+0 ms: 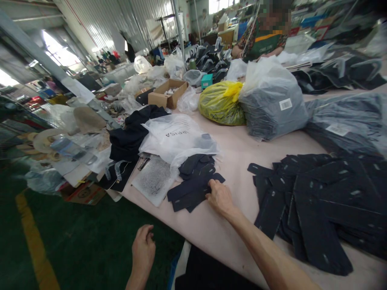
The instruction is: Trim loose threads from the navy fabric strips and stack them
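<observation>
My right hand [221, 197] reaches over the table and pinches the end of a dark navy fabric piece [193, 187], a long strip with a rounded end. More strips of the same kind lie under it, and a small stack of dark pieces [196, 165] sits just behind, partly covered by a white printed plastic bag [178, 135]. Left of these strips lies a pale, speckled square board [155, 179]. In front of the table edge, above the green floor, hangs my left hand [144, 247], fingers loosely bent and nothing visible in them.
A large spread of dark cut pieces [320, 201] covers the table's right side. Behind stand a wrapped stack [272, 100], a yellow bag [220, 102] and a cardboard box [167, 93]. Across the table is another person [267, 44]. A grey post [60, 68] rises at left.
</observation>
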`<state>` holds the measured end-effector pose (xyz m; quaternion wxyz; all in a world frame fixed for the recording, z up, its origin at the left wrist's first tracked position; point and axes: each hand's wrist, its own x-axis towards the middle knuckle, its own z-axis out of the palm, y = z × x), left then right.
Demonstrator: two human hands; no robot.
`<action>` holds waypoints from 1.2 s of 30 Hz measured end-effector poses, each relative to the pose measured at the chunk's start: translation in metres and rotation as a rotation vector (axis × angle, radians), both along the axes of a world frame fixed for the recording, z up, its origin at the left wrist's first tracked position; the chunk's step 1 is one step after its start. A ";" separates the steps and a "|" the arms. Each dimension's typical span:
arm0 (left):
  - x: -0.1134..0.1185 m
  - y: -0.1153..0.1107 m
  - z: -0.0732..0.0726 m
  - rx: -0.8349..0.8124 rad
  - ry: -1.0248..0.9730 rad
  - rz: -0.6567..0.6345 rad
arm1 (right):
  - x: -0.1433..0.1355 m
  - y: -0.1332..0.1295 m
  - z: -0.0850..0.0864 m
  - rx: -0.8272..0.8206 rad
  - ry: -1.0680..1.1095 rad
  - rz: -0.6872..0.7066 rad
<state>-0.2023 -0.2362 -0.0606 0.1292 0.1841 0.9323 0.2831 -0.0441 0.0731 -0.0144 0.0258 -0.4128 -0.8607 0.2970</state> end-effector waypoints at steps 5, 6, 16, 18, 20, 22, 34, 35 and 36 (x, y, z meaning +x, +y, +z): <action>0.008 0.028 0.017 0.069 -0.007 0.014 | 0.017 0.001 0.002 -0.137 0.098 0.054; 0.010 0.035 0.021 0.102 -0.022 0.016 | 0.024 0.000 0.005 -0.203 0.141 0.061; 0.011 0.089 0.045 0.216 0.294 -0.291 | 0.152 0.015 0.029 -0.702 0.670 -0.589; 0.010 0.102 0.049 0.153 0.349 -0.380 | 0.180 0.020 0.029 -0.658 0.857 -0.862; 0.008 0.115 0.051 0.056 0.394 -0.471 | 0.199 0.019 0.025 -0.616 0.969 -1.063; 0.006 0.126 0.052 -0.052 0.428 -0.536 | 0.209 0.011 0.019 -0.652 0.975 -1.128; -0.004 0.138 0.037 -0.302 0.641 -0.702 | 0.118 -0.069 0.014 -0.968 0.722 -0.542; -0.006 0.138 0.038 -0.285 0.646 -0.675 | 0.111 -0.071 0.015 -0.972 0.705 -0.494; -0.008 0.139 0.040 -0.256 0.649 -0.642 | 0.105 -0.073 0.016 -0.968 0.687 -0.454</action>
